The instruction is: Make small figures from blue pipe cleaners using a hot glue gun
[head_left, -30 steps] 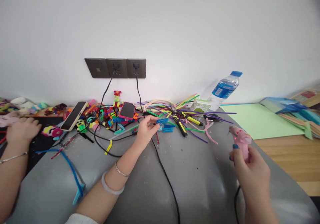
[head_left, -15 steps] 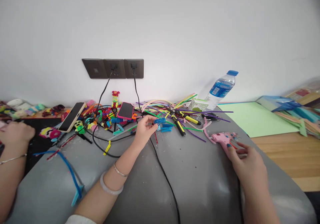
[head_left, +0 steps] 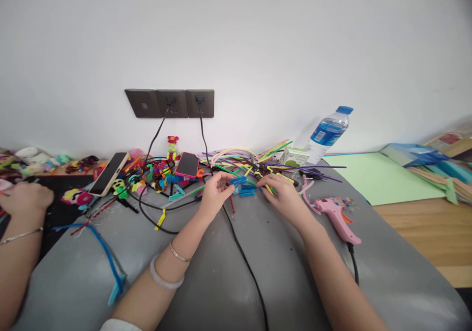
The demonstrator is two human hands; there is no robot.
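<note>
Between thumb and fingers, my left hand (head_left: 217,192) pinches a folded blue pipe cleaner piece (head_left: 238,180). Just beyond it, several short blue pipe cleaner pieces (head_left: 247,190) lie on the grey table. My right hand (head_left: 282,196) reaches over the yellow-and-black pliers, its curved fingers apart and their tips close to those blue pieces. A bit of a yellow handle (head_left: 270,190) shows between thumb and fingers; I see no grip on it. The pink glue gun (head_left: 337,218) lies on the table to the right, out of my hand.
Loose coloured pipe cleaners (head_left: 236,154) and a pink-edged phone (head_left: 187,164) lie along the wall. A water bottle (head_left: 329,130) leans at the back right. Black cables (head_left: 241,252) cross the table. Another person's hand (head_left: 27,200) is at the far left.
My right hand has left the glue gun and moved left to the blue pieces and pliers. The left hand keeps hold of its blue piece, almost still.
</note>
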